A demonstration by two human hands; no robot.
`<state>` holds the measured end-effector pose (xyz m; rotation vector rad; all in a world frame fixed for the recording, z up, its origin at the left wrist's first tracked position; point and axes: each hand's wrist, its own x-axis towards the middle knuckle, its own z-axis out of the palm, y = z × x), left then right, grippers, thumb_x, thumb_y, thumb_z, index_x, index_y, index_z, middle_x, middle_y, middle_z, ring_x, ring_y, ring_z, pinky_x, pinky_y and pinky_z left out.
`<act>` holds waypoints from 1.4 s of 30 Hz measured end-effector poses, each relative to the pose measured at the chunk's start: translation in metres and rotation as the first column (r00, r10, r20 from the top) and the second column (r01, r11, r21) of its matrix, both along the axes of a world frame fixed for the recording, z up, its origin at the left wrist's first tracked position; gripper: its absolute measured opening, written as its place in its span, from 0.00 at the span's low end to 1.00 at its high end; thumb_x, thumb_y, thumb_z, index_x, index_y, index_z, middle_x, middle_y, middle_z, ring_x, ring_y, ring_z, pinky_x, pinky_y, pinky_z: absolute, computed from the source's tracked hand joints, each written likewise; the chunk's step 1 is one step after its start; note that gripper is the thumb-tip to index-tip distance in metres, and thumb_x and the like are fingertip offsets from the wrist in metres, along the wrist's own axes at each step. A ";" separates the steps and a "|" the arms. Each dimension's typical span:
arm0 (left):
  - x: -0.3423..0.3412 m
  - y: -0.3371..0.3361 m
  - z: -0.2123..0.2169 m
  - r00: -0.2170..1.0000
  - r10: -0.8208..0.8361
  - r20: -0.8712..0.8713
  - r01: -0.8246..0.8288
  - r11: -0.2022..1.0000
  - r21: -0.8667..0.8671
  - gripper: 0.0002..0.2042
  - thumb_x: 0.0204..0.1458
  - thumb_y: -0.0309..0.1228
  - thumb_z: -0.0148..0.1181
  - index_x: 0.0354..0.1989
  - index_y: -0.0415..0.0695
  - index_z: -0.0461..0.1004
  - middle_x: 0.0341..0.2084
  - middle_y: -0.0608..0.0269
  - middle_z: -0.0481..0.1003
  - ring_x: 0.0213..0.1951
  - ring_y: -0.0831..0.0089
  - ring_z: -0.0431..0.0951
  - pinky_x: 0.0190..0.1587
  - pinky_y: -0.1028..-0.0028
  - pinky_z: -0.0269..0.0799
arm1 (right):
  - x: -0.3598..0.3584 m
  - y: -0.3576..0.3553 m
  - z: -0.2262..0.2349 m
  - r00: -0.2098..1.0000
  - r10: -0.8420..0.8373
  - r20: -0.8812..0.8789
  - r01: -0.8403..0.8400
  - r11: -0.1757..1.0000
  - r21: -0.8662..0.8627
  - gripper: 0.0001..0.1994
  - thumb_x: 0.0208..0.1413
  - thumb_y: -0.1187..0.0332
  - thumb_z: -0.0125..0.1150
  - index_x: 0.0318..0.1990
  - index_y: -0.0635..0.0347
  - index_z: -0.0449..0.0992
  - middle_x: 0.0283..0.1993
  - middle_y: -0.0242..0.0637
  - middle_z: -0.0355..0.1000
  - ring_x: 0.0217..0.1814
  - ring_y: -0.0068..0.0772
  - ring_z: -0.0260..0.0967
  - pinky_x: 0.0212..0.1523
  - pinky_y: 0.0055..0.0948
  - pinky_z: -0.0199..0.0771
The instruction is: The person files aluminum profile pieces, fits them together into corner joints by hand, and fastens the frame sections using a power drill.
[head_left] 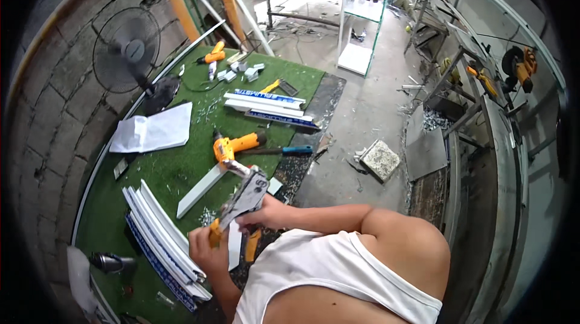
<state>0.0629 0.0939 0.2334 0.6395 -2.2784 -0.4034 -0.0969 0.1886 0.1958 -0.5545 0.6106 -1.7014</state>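
Note:
In front of my body, at the near edge of the green-covered table, I hold a grey metal hand tool with orange handles (246,196). Its flat, worn body tilts up and away from me. My left hand (208,250) is closed around one orange handle. Closed too, my right hand (266,213) grips the tool at the lower part of its body, with some fingers hidden behind it. A second orange handle piece shows below that hand. Just beyond lies an orange cordless drill (235,144), with a white flat strip (201,191) beside it.
White-and-blue profiles (163,242) lie stacked at left, more profiles (272,108) farther off. A blue-handled tool (296,150), papers (154,128), a hammer-like yellow tool (281,86) and small grey blocks (241,72) share the table. A fan (130,49) stands left; a stained block (379,161) lies on the floor.

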 end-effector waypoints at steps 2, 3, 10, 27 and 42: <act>-0.049 0.007 -0.013 0.981 -0.192 0.023 0.163 0.883 0.441 0.07 0.47 0.26 0.58 0.34 0.40 0.73 0.25 0.63 0.69 0.25 0.72 0.67 0.29 0.72 0.65 | -0.057 0.046 -0.009 0.963 -0.248 -0.103 0.255 0.966 0.052 0.07 0.48 0.78 0.61 0.36 0.64 0.73 0.26 0.35 0.72 0.19 0.22 0.65 0.19 0.19 0.66; -0.062 0.009 -0.025 0.974 -0.225 0.009 0.154 0.697 0.701 0.06 0.49 0.25 0.56 0.35 0.40 0.73 0.24 0.64 0.70 0.23 0.75 0.66 0.28 0.74 0.65 | -0.077 0.072 -0.016 0.920 -0.339 -0.196 0.373 0.911 0.176 0.09 0.49 0.77 0.61 0.38 0.64 0.73 0.27 0.34 0.73 0.19 0.21 0.64 0.20 0.17 0.64; -0.113 0.029 -0.089 0.852 -0.524 -0.002 0.109 0.174 0.979 0.09 0.51 0.20 0.51 0.41 0.37 0.71 0.28 0.61 0.74 0.27 0.75 0.72 0.32 0.78 0.70 | -0.175 0.248 -0.076 0.301 0.340 -0.891 0.914 0.164 0.372 0.15 0.43 0.63 0.68 0.34 0.65 0.78 0.25 0.44 0.74 0.19 0.36 0.62 0.25 0.33 0.67; -0.251 0.083 0.043 0.620 -0.305 -0.723 0.752 -0.033 0.658 0.13 0.50 0.21 0.59 0.45 0.36 0.72 0.31 0.58 0.76 0.28 0.75 0.76 0.33 0.84 0.72 | -0.173 0.163 -0.030 0.775 -0.573 -0.268 0.590 0.807 -0.020 0.15 0.45 0.78 0.63 0.41 0.64 0.68 0.22 0.36 0.68 0.14 0.22 0.54 0.15 0.21 0.55; -0.242 0.093 0.052 0.590 -0.237 -0.772 0.801 0.289 0.524 0.11 0.47 0.17 0.60 0.40 0.37 0.72 0.26 0.61 0.76 0.27 0.78 0.76 0.33 0.83 0.72 | -0.152 0.140 -0.014 0.860 -0.482 -0.167 0.488 0.873 -0.004 0.29 0.39 0.59 0.75 0.46 0.63 0.68 0.19 0.34 0.68 0.13 0.18 0.54 0.12 0.18 0.52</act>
